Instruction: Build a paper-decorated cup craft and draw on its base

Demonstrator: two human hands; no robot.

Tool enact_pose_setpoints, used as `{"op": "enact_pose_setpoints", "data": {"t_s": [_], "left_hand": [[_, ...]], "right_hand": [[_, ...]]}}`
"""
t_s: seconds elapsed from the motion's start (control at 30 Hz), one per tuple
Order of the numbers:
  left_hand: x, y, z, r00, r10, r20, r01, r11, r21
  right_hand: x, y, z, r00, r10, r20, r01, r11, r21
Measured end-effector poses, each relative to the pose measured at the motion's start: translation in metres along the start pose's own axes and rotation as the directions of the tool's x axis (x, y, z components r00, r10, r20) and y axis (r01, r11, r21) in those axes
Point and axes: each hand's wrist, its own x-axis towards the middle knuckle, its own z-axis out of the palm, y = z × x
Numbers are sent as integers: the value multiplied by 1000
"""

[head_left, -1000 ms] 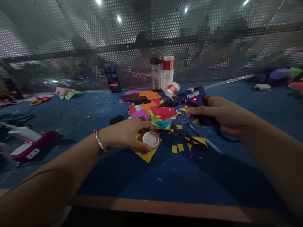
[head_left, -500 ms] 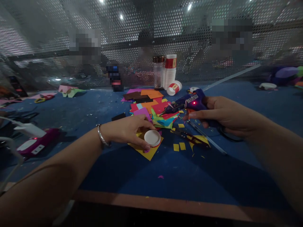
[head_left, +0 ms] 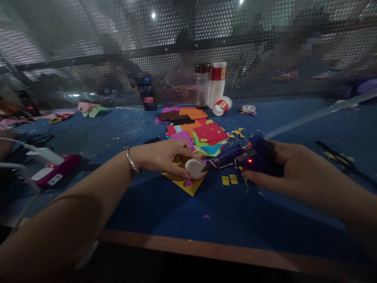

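My left hand (head_left: 165, 159), a silver bangle at its wrist, grips a small paper cup (head_left: 194, 168) with its round white face turned up. Beneath the cup lies a yellow paper sheet (head_left: 190, 189). My right hand (head_left: 285, 169) is wrapped round a dark blue glue gun (head_left: 250, 157) with a lit red light and a long clear glue stick (head_left: 318, 114) out of its back. The gun's nozzle is at the right rim of the cup; whether it touches cannot be told. Behind them is a pile of coloured paper (head_left: 210, 133).
Stacked paper cups (head_left: 216, 88), a tipped cup (head_left: 221, 106) and a clear bottle (head_left: 202, 88) stand at the back. A magenta power strip (head_left: 59, 173) lies left, yellow-handled scissors (head_left: 60, 117) behind it. A black cable (head_left: 335, 155) is at right.
My right hand has brought the glue gun down and left, its nozzle now at the cup's rim. The view has shifted slightly. My left hand still holds the cup.
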Motion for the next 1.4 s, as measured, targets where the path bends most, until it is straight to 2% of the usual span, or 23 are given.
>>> {"op": "enact_pose_setpoints", "data": {"t_s": [0.17,0.3,0.47,0.6,0.7,0.8,1.0,1.4], "left_hand": [[1,-1,0,1000,24,-3,-23,1000,18],[1,-3,0,998,62,-3,-62,998,29],[1,-4,1,998,68,1,-68,997,35],[1,-4,1,996,90,-3,-90,996,26],[1,-4,1,998,66,-3,-66,997,35],[1,-3,0,999,43,-3,-43,998,41],[2,-2,-1,997,73,7,-73,997,0],[2,-2,-1,999,49,10,-49,999,7]], "right_hand": [[-11,-3,14,994,-99,-35,90,976,-197],[-15,-1,20,987,-153,-56,134,957,-257],[-18,3,25,977,-211,-15,194,923,-331],[-19,7,31,983,-181,38,183,929,-322],[-18,8,35,986,-164,41,168,937,-306],[-18,8,35,979,-198,45,202,934,-294],[-20,10,33,956,-292,35,289,907,-307],[-20,13,34,954,-288,84,298,874,-384]]}}
